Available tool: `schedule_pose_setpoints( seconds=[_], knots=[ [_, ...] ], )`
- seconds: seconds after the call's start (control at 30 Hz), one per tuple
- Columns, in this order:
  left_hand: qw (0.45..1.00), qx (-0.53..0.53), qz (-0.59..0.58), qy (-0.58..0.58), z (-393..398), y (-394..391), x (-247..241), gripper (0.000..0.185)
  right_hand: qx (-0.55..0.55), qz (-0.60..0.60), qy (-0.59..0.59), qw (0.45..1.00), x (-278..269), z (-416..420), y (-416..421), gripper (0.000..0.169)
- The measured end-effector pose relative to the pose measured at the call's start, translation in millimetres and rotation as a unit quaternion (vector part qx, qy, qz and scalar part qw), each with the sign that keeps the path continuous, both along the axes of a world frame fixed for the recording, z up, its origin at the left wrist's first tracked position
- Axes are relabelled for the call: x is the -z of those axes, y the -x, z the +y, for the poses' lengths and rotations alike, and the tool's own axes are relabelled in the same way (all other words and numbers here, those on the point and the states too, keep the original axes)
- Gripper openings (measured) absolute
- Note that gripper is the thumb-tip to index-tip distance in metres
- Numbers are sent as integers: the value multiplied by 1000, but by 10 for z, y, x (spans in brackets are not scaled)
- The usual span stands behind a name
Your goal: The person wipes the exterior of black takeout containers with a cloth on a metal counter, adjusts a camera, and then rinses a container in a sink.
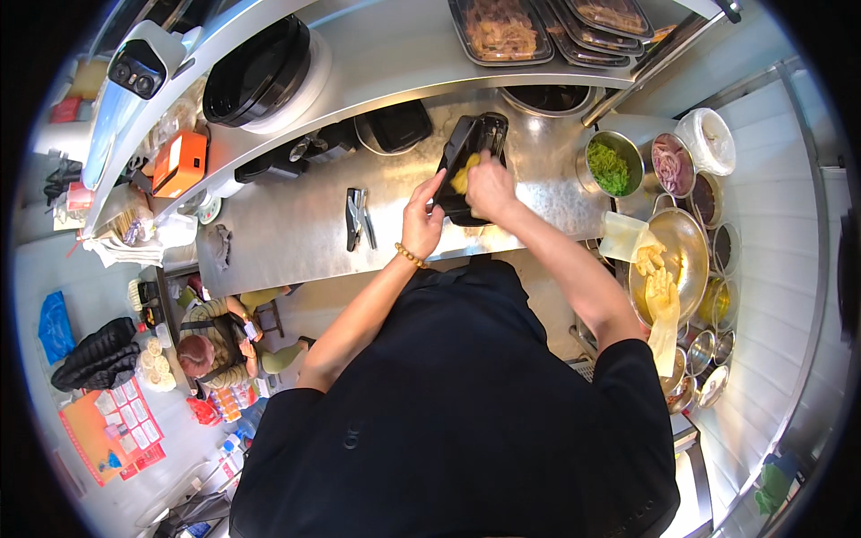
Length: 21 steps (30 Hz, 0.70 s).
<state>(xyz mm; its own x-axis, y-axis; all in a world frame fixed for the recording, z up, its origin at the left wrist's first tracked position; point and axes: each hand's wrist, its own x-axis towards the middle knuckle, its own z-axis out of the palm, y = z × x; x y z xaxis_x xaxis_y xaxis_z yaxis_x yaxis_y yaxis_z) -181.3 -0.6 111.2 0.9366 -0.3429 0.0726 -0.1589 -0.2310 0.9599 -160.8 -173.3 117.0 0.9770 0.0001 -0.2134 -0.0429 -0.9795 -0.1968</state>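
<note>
My left hand [425,218] grips the near left edge of a black plastic food container [464,144] on the steel counter. Its fingers lie along the container's side, and a beaded bracelet circles the wrist. In my right hand [490,187] is a bunched yellow cloth [464,173], pressed against the container. My right fingers and the cloth hide part of the container's surface. To the left of my hands, a black-and-silver plier-type hand tool [361,218] lies on the counter.
Above the steel counter [296,235] runs a shelf [390,50] with lidded food trays [504,30]. Pots of chopped greens [613,163] and sliced onion [671,163] stand right. Yellow rubber gloves [661,296] rest over a metal bowl [686,249]. A person [215,343] sits lower left.
</note>
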Motion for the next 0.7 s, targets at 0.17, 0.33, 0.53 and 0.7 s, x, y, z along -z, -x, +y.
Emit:
schedule_pose_setpoints(
  seconds=[0.17, 0.33, 0.53, 0.7],
  knots=[
    [991, -2, -100, -90, -30, 23, 81, 72, 162, 93, -390, 902, 328, 54, 41, 23],
    [995, 17, -84, -60, 5, 5, 98, 68, 287, 257, -796, 466, 512, -1, 21, 24],
    [1000, 21, 19, 12, 60, 115, 67, 69, 284, 34, -869, 405, 339, -171, 57, 25],
    [981, -6, 129, 144, 65, 203, 1, 67, 27, -428, -124, 895, -257, -435, 25, 33]
  ],
)
